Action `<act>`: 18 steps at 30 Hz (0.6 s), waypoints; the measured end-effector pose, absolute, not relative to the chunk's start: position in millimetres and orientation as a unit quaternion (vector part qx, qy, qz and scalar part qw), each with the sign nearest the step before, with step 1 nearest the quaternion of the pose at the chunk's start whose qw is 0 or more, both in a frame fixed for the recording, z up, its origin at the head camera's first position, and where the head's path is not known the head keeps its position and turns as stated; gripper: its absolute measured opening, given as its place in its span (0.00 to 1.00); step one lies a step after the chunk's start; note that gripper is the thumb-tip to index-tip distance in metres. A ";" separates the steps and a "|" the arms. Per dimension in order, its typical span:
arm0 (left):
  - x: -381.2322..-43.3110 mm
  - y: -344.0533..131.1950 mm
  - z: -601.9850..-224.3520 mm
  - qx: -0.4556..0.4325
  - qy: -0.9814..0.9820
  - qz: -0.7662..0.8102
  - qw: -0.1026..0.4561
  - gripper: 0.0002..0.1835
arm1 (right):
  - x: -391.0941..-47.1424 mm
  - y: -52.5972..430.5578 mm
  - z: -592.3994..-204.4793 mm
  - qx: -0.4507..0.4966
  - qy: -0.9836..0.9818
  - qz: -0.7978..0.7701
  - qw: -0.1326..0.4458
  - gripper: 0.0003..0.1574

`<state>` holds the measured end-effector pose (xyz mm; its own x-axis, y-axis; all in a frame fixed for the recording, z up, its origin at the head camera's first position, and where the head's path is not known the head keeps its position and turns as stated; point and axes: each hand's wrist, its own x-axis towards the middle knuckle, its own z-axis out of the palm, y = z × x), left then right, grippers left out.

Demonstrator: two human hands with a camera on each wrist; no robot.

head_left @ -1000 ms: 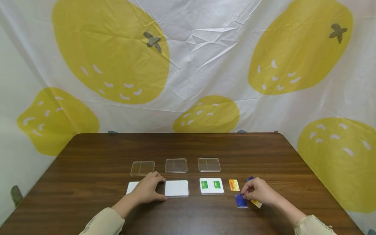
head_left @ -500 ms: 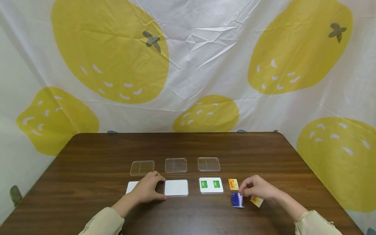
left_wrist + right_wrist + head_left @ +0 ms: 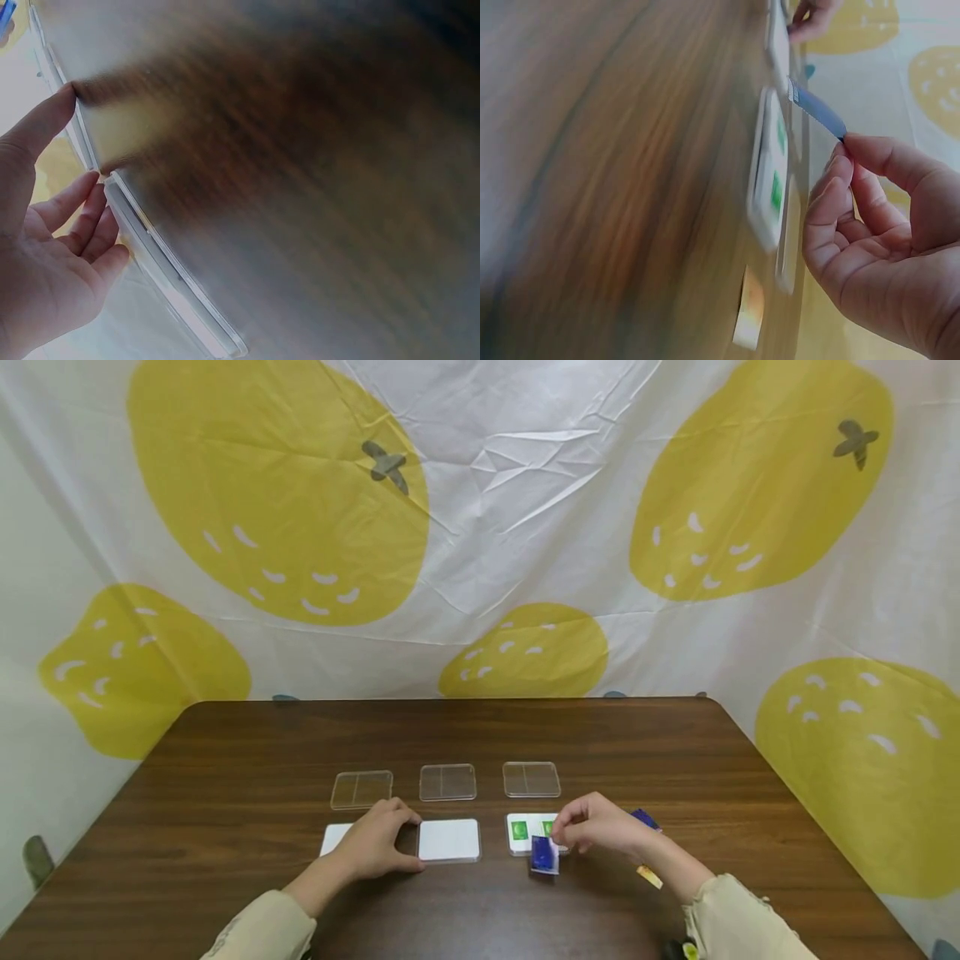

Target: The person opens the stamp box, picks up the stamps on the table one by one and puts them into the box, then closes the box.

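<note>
My right hand point(image 3: 611, 828) pinches a small flat blue packet point(image 3: 544, 857) between thumb and fingertips. In the head view the packet overlaps the near edge of the right-hand clear case point(image 3: 517, 847), whose white insert carries two green squares. The packet looks thin, slightly bowed and jagged at one end in the right wrist view. My left hand point(image 3: 380, 843) rests beside the middle case point(image 3: 450, 841), which has a plain white insert; its spread thumb and index fingertip touch the left end. Partly hidden behind that hand is another white case point(image 3: 334, 837).
Three clear lids point(image 3: 362, 790) lie in a row behind the cases. Another blue packet point(image 3: 647, 819) and a yellow packet point(image 3: 649, 877) sit by the right forearm. An orange packet point(image 3: 748, 309) lies near the right-hand case. A lemon-print sheet point(image 3: 480, 527) hangs behind the table.
My right hand has lifted the blue packet from among the packets at right and carried it left to the case with green squares. The left hand has stayed in place.
</note>
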<state>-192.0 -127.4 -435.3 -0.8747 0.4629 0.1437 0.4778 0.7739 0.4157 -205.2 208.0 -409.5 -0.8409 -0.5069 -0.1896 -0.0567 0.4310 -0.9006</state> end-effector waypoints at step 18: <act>-191.6 -127.3 -435.2 -0.244 -0.944 -0.223 0.022 0.30 | -228.1 120.6 -411.4 -0.167 0.812 -0.516 0.217 0.10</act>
